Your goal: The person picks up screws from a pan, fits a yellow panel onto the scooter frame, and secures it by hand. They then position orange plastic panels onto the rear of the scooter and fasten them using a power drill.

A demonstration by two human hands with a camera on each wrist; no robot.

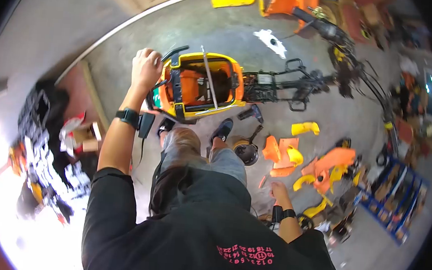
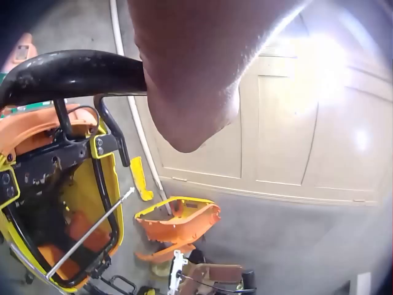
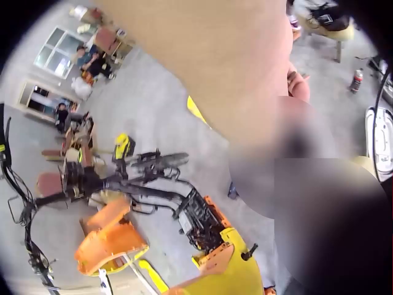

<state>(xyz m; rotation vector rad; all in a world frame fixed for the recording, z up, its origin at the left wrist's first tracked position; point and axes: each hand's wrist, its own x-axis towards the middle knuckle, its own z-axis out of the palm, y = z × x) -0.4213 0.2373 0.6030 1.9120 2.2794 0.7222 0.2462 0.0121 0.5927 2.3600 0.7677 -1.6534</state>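
A partly stripped scooter with a yellow and orange rear body lies before the person. At its tail, the left hand grips a curved black grab rail; in the left wrist view the rail runs up against the hand, whose fingers are largely hidden. A thin metal rod lies slantwise across the open seat well. The right hand hangs loosely curled by the person's side, holding nothing. Some of its fingers show in the right wrist view.
A power drill and a dark round bowl are on the floor near the feet. Orange and yellow body panels lie to the right, by a blue rack. Another orange panel lies at the far side. Cluttered dark bags stand left.
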